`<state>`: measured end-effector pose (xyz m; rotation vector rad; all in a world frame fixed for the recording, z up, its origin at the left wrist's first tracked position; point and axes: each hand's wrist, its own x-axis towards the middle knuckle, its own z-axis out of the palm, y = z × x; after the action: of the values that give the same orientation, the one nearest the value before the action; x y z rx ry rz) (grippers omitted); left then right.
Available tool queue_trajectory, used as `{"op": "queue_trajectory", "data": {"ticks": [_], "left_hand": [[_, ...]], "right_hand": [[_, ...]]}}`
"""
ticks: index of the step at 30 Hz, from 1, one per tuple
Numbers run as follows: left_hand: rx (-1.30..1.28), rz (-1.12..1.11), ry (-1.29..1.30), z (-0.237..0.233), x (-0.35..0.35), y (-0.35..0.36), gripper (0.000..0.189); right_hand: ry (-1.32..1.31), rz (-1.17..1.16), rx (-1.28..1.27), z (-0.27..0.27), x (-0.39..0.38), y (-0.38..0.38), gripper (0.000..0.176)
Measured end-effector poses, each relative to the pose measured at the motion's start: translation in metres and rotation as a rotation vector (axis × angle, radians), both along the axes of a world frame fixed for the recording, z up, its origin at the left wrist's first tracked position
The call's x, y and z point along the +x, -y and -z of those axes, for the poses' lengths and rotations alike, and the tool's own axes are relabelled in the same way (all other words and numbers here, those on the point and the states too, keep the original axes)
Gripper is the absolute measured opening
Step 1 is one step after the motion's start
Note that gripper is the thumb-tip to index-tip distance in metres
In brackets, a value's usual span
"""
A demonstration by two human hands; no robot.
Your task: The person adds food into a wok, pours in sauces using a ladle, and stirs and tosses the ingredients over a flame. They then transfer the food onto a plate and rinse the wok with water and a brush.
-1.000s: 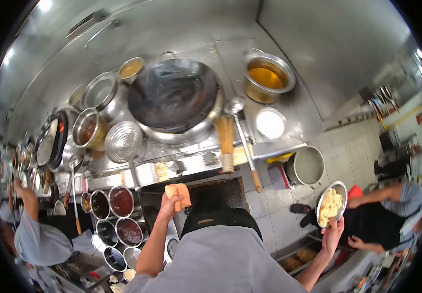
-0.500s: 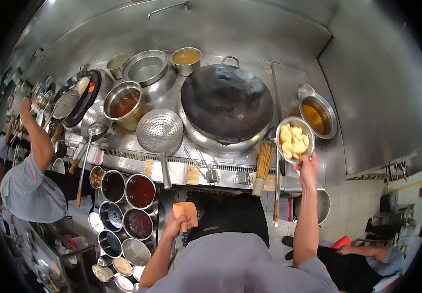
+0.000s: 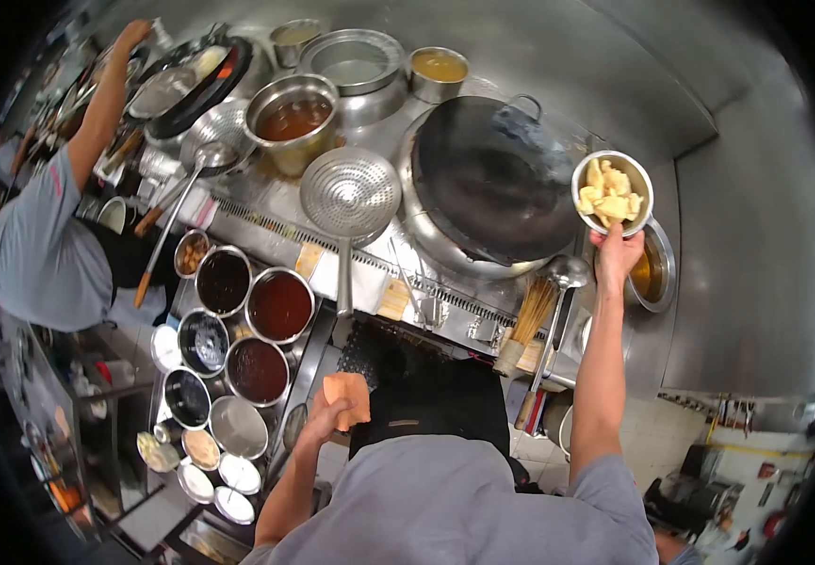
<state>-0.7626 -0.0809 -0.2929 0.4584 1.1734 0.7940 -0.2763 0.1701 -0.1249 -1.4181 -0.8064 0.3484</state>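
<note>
My right hand [image 3: 619,254] grips the near rim of a small metal bowl [image 3: 646,209], raised at the right of the black wok [image 3: 492,179]. Pale yellow chunks of food [image 3: 607,193] fill the bowl, which overlaps the wok's right edge in this view. Behind my wrist, a wide metal basin of amber liquid [image 3: 654,268] is partly hidden. Low in front of my body, my left hand [image 3: 326,420] is closed around a folded orange cloth [image 3: 349,399].
A perforated strainer [image 3: 350,193] lies left of the wok, near a pot of reddish-brown liquid [image 3: 293,121]. A bamboo brush [image 3: 526,320] and a ladle [image 3: 570,272] rest at the front edge. Several sauce containers [image 3: 280,304] stand left. Another person [image 3: 35,250] works at far left.
My right hand has carried the bowl forward, farther from my body, to beside the wok's right edge. My left hand keeps the cloth low. The whole view has turned and shifted.
</note>
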Motion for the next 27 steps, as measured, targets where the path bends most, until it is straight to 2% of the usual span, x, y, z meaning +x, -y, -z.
{"op": "queue_trajectory", "data": {"ticks": [4,6,8,12,14,16,22,24,26,27], "left_hand": [[0.007,-0.037,-0.027,-0.006,0.003,0.015,0.059],[-0.006,-0.050,-0.025,-0.008,0.003,0.021,0.059],[-0.051,-0.082,0.005,-0.005,0.003,0.030,0.057],[-0.040,-0.063,0.011,0.001,0.001,0.038,0.056],[-0.042,-0.106,0.031,0.003,0.000,0.039,0.056],[-0.026,-0.115,0.042,-0.003,0.000,0.036,0.056],[-0.042,-0.062,0.041,0.000,-0.006,0.031,0.056],[-0.054,-0.036,0.014,-0.001,-0.005,0.027,0.055],[-0.046,-0.028,-0.033,0.005,-0.004,0.024,0.055],[-0.043,-0.017,-0.034,0.007,-0.003,0.026,0.055]], "right_hand": [[0.058,0.044,-0.016,-0.010,-0.009,-0.017,0.016],[0.179,0.083,-0.096,-0.011,-0.011,-0.024,0.022],[0.280,0.117,-0.057,-0.004,-0.013,-0.034,0.015],[0.468,0.231,-0.209,0.008,-0.013,-0.047,0.018],[0.713,0.298,-0.230,0.024,0.000,-0.055,0.021],[0.744,0.274,-0.301,0.021,0.000,-0.057,0.023],[0.817,0.253,-0.234,0.004,0.003,-0.057,0.015],[0.870,0.255,-0.126,0.005,0.005,-0.053,0.011],[1.001,0.156,-0.092,0.028,0.011,-0.046,0.010],[1.165,0.059,-0.442,0.061,0.028,-0.048,0.009]]}}
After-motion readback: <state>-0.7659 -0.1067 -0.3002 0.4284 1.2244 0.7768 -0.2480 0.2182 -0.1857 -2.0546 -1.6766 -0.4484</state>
